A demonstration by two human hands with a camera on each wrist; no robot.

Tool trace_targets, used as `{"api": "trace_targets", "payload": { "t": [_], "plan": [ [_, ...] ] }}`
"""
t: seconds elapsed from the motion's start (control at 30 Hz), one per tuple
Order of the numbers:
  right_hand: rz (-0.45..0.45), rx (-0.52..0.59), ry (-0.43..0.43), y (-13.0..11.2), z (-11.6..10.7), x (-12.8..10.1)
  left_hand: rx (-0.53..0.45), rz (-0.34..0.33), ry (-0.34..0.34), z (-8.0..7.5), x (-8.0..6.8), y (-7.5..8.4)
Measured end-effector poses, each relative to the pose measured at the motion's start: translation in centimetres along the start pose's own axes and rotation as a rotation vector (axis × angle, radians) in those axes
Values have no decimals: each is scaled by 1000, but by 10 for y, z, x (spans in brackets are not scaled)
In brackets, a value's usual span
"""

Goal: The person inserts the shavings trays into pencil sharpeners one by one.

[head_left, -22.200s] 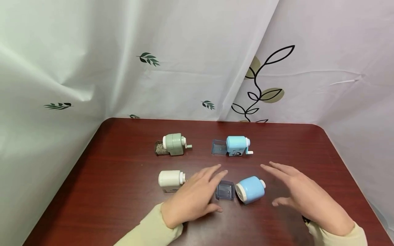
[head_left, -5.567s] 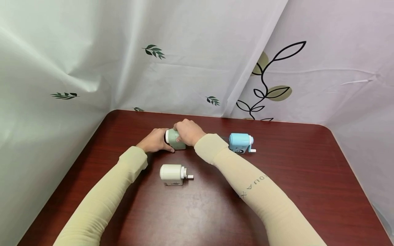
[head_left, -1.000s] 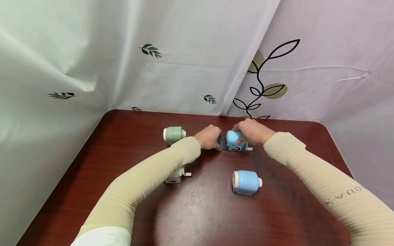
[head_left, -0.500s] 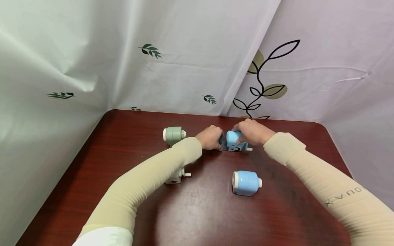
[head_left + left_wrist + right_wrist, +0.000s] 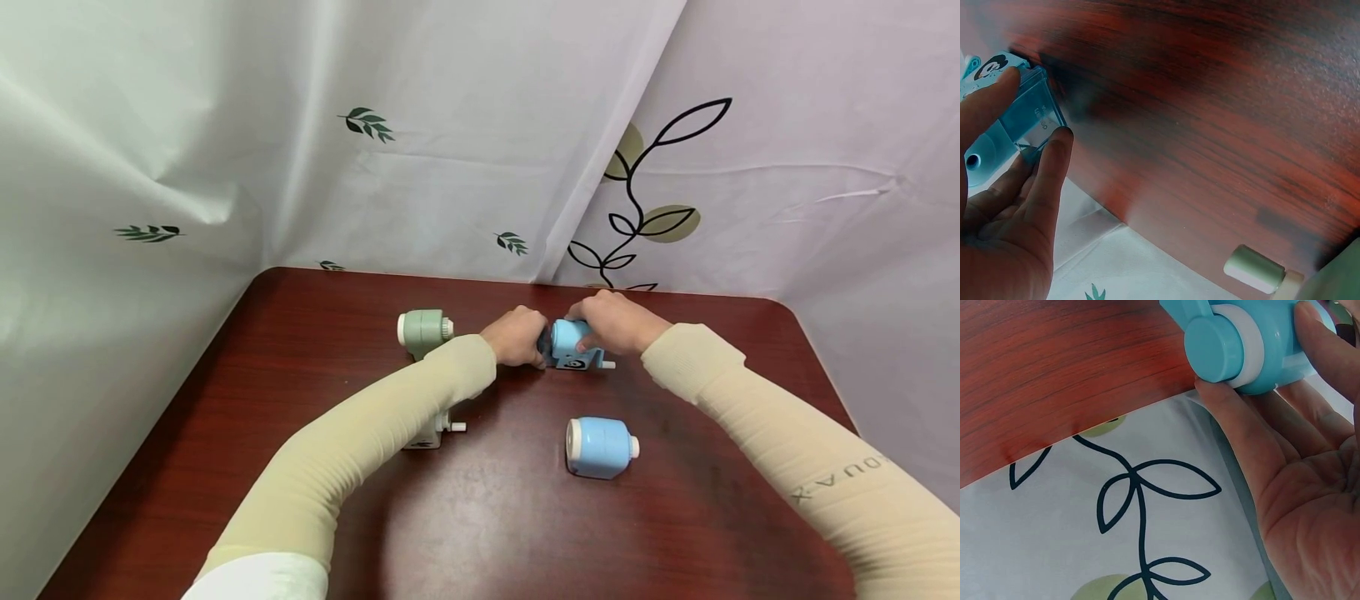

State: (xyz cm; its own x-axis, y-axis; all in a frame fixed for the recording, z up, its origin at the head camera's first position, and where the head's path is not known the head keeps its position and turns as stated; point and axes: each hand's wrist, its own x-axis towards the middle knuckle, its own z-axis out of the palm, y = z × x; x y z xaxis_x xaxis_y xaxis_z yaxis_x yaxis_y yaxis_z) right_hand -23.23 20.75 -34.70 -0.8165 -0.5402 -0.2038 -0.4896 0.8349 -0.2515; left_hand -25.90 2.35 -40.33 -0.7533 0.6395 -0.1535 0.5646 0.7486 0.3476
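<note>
Near the back of the table stands a light-blue crank pencil sharpener (image 5: 567, 335) with a panda print on its side. My right hand (image 5: 617, 323) grips its body from above and behind; the right wrist view shows thumb and fingers on either side of it. My left hand (image 5: 516, 337) holds the sharpener's clear blue shavings drawer (image 5: 1036, 112) at its outer end, thumb on one side and fingers on the other. Part of that drawer sticks out of the body. Its inside looks see-through in the left wrist view.
A green sharpener (image 5: 423, 329) stands left of my left hand. Under my left forearm a cream sharpener (image 5: 427, 437) is partly hidden, its crank showing. Another blue sharpener (image 5: 602, 447) lies nearer the front. A white patterned curtain (image 5: 420, 208) hangs behind the table (image 5: 510, 517).
Over the last second my left hand has edged right, sliding the drawer farther into the light-blue sharpener. My right hand stays in place. Earlier, both hands were at the green sharpener.
</note>
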Motion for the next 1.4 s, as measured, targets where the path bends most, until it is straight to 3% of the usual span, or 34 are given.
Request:
{"api": "trace_targets", "payload": {
  "t": [1.4],
  "plan": [
    [7, -20, -9, -1, -1, 2, 14, -20, -3, 1, 5, 4]
  ]
}}
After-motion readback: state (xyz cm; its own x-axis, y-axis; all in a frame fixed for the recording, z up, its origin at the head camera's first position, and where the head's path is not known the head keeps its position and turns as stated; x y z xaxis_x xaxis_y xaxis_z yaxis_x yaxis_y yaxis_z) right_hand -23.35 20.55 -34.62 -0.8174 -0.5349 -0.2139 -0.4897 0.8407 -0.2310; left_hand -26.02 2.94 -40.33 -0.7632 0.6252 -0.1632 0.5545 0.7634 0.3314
